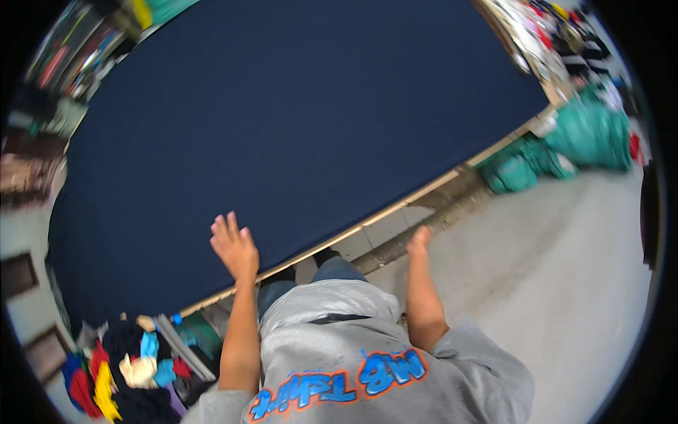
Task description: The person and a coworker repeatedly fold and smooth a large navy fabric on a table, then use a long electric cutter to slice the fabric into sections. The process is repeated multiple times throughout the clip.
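Note:
A dark navy fabric (pixel 318 113) covers a large table with a pale wooden edge (pixel 417 194). My left hand (pixel 233 244) lies open on the fabric near that edge, fingers spread. My right hand (pixel 419 240) hangs off the table, just beyond the edge on the right; it is seen side-on and slightly blurred, so its fingers are unclear.
A heap of colored cloth (pixel 106 374) lies at the lower left. Green bundles (pixel 586 131) rest on the floor (pixel 537 283) at the right, below piled garments (pixel 572 35). Stacked materials (pixel 70 49) line the upper left. My legs (pixel 335 268) are at the table edge.

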{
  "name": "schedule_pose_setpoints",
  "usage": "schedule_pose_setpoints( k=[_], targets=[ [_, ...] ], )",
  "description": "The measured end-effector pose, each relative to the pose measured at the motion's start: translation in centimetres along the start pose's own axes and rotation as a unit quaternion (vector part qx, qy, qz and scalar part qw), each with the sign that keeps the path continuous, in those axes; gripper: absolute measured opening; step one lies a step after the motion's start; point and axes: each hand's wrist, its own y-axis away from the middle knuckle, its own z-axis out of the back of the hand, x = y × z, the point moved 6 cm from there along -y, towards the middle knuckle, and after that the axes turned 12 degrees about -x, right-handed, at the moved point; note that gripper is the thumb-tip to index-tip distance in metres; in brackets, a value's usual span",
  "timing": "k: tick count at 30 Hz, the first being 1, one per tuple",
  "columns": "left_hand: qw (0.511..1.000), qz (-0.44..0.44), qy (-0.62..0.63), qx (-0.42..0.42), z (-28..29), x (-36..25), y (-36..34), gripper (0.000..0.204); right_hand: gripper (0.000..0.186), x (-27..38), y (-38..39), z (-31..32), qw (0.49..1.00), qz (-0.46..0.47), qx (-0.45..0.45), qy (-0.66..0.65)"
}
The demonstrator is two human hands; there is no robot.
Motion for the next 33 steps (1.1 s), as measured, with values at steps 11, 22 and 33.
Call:
schedule_pose_setpoints(
  k=[11,22,33],
  targets=[
    [0.991,0.066,0.054,-0.1,3.8,9.0,2.6,0.05,0.062,17.3,12.1,-3.0,0.948,0.285,-0.073,0.122],
    [0.962,0.206,-0.084,-0.16,10.8,36.2,3.3,0.059,0.054,20.6,47.8,-21.0,0.661,0.715,0.125,0.191],
    [0.943,0.306,-0.043,-0.125,13.6,48.1,10.7,0.066,0.06,2.2,81.6,-18.8,0.359,0.822,0.399,0.189]
  ],
)
